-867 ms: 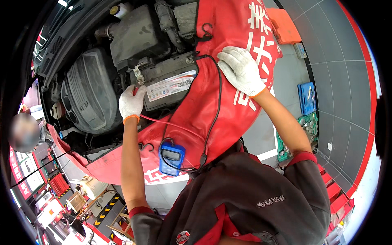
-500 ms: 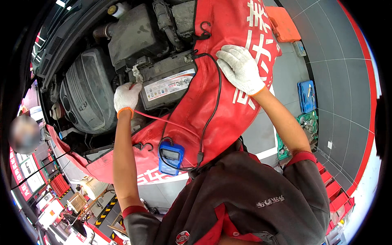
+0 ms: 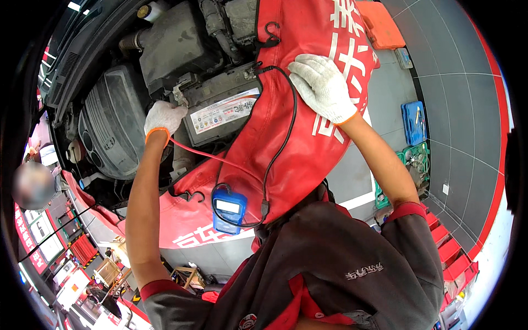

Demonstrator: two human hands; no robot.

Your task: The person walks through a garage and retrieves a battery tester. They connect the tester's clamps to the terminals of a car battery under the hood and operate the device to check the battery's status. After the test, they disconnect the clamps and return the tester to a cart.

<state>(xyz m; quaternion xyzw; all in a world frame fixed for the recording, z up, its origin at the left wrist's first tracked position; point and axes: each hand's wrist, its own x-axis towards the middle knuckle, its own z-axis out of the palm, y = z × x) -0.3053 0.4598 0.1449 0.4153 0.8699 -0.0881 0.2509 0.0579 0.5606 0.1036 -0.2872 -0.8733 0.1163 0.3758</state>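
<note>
My left hand (image 3: 165,118), in a white knit glove, is closed at the battery's left terminal (image 3: 181,92). A red cable (image 3: 206,154) runs out from under that glove; the clamp at its end is hidden by my fingers. The car battery (image 3: 223,107) is dark, with a white label on top. My right hand (image 3: 320,88), also gloved, lies flat on the red fender cover (image 3: 308,33), fingers stretched out, beside a black cable (image 3: 295,118) that reaches the battery's right terminal. A blue handheld battery tester (image 3: 229,221), its screen lit, rests on the cover's near edge.
A ribbed engine cover (image 3: 113,124) and a black air filter box (image 3: 179,49) stand beside the battery. Black hooks (image 3: 272,34) edge the fender cover. On the floor to the right are an orange case (image 3: 380,25), a blue tool case (image 3: 413,124) and red bins (image 3: 451,250).
The tester's screen has gone from dark to lit. My left hand has shifted slightly left and up, its elbow swinging outward. My right hand stays on the cover.
</note>
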